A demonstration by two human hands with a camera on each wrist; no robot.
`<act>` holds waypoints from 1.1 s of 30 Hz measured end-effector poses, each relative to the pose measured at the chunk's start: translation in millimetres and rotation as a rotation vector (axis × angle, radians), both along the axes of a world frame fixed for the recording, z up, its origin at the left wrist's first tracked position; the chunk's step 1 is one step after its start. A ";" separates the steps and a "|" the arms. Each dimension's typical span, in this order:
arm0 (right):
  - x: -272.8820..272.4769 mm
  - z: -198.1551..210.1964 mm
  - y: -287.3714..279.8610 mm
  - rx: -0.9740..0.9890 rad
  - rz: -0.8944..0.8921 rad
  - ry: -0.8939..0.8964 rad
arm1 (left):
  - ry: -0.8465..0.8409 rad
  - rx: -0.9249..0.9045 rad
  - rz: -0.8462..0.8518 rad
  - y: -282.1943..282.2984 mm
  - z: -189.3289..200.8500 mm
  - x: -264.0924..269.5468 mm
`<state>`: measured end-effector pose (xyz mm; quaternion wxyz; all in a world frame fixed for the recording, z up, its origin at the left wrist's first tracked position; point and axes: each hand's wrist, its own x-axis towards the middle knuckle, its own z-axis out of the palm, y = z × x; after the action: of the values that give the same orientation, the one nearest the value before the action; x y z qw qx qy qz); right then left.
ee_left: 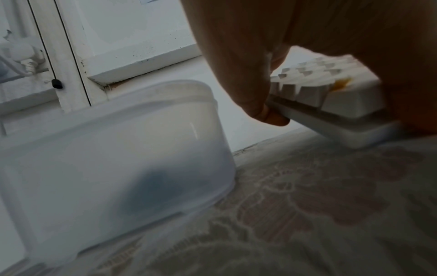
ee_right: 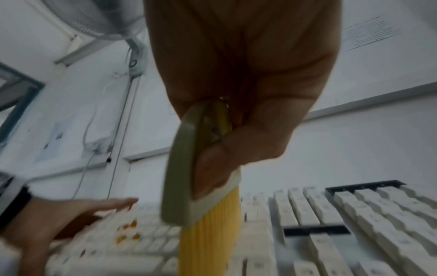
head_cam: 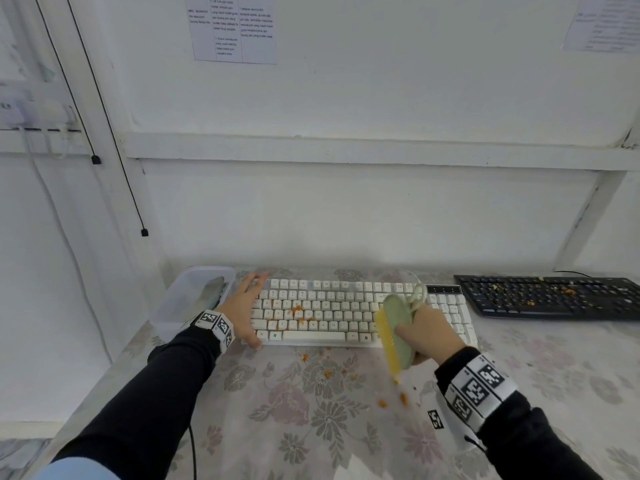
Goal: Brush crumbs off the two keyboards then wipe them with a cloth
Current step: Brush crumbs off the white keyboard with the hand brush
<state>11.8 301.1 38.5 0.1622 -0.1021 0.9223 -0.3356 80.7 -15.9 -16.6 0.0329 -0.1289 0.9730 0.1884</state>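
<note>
The white keyboard (head_cam: pixel 346 313) lies mid-table with orange crumbs (head_cam: pixel 298 311) on its left keys. My left hand (head_cam: pixel 242 306) rests on its left end with the fingers stretched out and the thumb at the front corner; a fingertip (ee_left: pixel 267 115) touches the keyboard's edge (ee_left: pixel 331 121). My right hand (head_cam: pixel 426 330) grips a brush (head_cam: pixel 398 327) with a green handle and yellow bristles (ee_right: pixel 210 233), held over the keyboard's front right part. The black keyboard (head_cam: pixel 554 297) at the far right also carries crumbs. A grey cloth (head_cam: pixel 211 292) lies in a translucent tub (head_cam: pixel 173 313).
Crumbs (head_cam: pixel 381 403) are scattered on the floral tablecloth (head_cam: pixel 311 410) in front of the white keyboard. The tub stands right beside my left hand, against the wall corner. A white wall rises just behind both keyboards. A black cable (head_cam: pixel 192 452) hangs off the front edge.
</note>
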 end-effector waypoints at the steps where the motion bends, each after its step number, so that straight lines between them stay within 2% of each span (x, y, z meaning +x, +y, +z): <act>1: -5.7 5.3 0.2 -0.019 -0.031 0.047 | -0.001 -0.004 -0.001 -0.3 -0.1 -0.3; 3: -16.5 13.0 -0.9 -0.032 -0.099 0.182 | 0.002 -0.003 -0.001 -0.6 -1.0 -0.3; 5: -24.5 13.1 -2.5 -0.014 -0.115 0.238 | 0.006 -0.001 0.004 -0.9 -1.7 -0.2; 12: -12.4 -13.0 14.2 0.025 -0.011 -0.008 | 0.007 -0.006 0.004 -2.3 -3.2 -1.0; 15: -3.9 -9.6 25.3 0.047 -0.011 -0.046 | 0.011 -0.005 0.000 -2.2 -3.2 -1.2; 20: -23.0 15.0 29.7 -0.037 -0.160 0.211 | 0.009 -0.012 0.002 -2.4 -3.2 -0.7; 22: -30.3 16.3 23.0 -0.027 -0.170 0.243 | 0.008 -0.005 0.008 -2.1 -2.9 -0.1; 25: -32.0 6.9 15.3 0.051 -0.115 0.199 | 0.003 -0.004 0.008 -1.6 -2.0 0.0; 30: -19.1 -11.7 25.3 0.091 -0.064 0.014 | 0.006 -0.010 0.011 -0.1 -0.8 1.3; 33: -11.3 -1.3 28.8 0.088 -0.067 0.050 | 0.013 -0.005 0.008 0.6 -0.2 1.4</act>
<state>0.5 329.9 37.2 0.1323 -0.0722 0.9428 -0.2972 82.2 -15.3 -16.8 0.0255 -0.1316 0.9732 0.1868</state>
